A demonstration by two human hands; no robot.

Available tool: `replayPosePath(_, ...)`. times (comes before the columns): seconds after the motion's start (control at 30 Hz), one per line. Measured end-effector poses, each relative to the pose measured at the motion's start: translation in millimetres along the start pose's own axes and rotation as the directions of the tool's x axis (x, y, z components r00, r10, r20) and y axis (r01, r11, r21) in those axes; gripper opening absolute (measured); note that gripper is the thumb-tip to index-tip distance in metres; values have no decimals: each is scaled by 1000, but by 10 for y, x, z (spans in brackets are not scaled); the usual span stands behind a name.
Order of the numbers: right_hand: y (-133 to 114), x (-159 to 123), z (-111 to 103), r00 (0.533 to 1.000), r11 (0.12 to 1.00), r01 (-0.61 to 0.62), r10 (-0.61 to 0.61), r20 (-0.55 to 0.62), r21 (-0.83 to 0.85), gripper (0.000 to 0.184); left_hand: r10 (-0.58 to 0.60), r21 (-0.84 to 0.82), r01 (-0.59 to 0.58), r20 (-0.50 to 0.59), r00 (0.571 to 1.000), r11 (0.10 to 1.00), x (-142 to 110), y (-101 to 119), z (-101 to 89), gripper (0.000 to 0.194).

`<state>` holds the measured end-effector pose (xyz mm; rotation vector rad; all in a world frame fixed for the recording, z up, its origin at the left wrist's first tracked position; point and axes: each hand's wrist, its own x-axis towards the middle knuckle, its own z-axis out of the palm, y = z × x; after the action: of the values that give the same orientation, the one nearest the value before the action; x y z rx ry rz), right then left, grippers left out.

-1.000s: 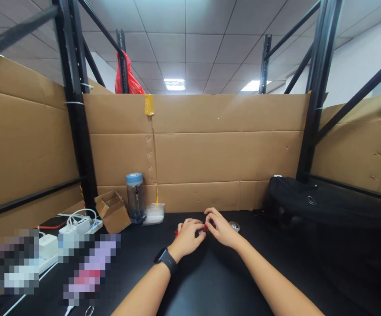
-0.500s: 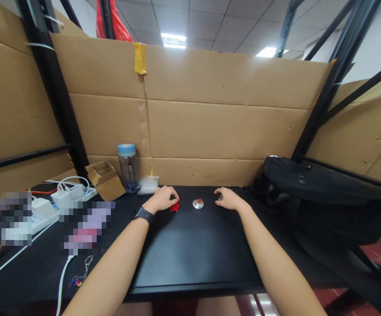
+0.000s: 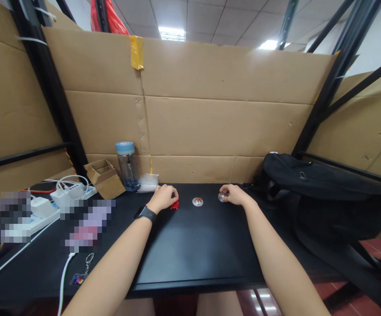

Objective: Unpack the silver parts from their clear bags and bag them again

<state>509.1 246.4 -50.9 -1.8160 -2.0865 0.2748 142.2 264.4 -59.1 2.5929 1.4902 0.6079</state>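
Observation:
Over a small red stringy-looking bundle (image 3: 175, 205), my left hand (image 3: 164, 197) has its thumb and fingers drawn together at the top of it; the bundle rests on the black tabletop. My right hand (image 3: 234, 194) grips the edge of a shiny round disc (image 3: 222, 197), with thumb and fingertips around it and part of it hidden. Between the hands, touched by neither, lies another shiny round disc (image 3: 197, 202) with a small red piece at its centre. A dark watch sits on my left wrist.
On the left are a blue-capped bottle (image 3: 127, 169), an open small carton (image 3: 105, 177), a clear plastic packet (image 3: 148, 183), a power strip (image 3: 50, 213) with white chargers, and a keyring (image 3: 84, 270). A black backpack (image 3: 322, 188) lies right. A cardboard wall (image 3: 190, 127) closes the back.
My right hand has moved slightly right and its fingers have closed on the disc there, which now shows more. My left hand stays at the red bundle. The view has shifted slightly.

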Motion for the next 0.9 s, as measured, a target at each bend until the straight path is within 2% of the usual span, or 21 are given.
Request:
replayPosePath(0.13,-32,-12,-32,997,997,36,-32,-65,64,33,-9,-29,7,-65,998,1000,5,37,-28,15)
replayPosePath(0.27,-250,-14,-3,981,943,170,-133,-142,288,33,0,-144,-21,-146,989,989,-1,181,-101,16)
replayPosePath(0.37,-533,-26,94,956,813,282,-198,-214,509,41,10,-254,-57,-182,983,966,-27,337,-152,11)
replayPosePath(0.5,-892,-88,249,944,594,329,-222,-243,734,51,-6,-345,-79,-238,971,935,-63,503,-160,19)
replayPosePath(0.63,-1081,-157,335,938,493,340,-239,-251,801,54,6,-369,-111,-275,962,923,-67,567,-115,18)
replayPosePath(0.77,-1130,-181,372,934,458,343,-261,-245,820,55,-27,-404,-101,-300,954,909,-68,594,-100,20)
replayPosePath(0.9,-1143,-185,396,926,418,354,-283,-250,837,55,-30,-473,-105,-271,962,875,-68,603,-104,21)
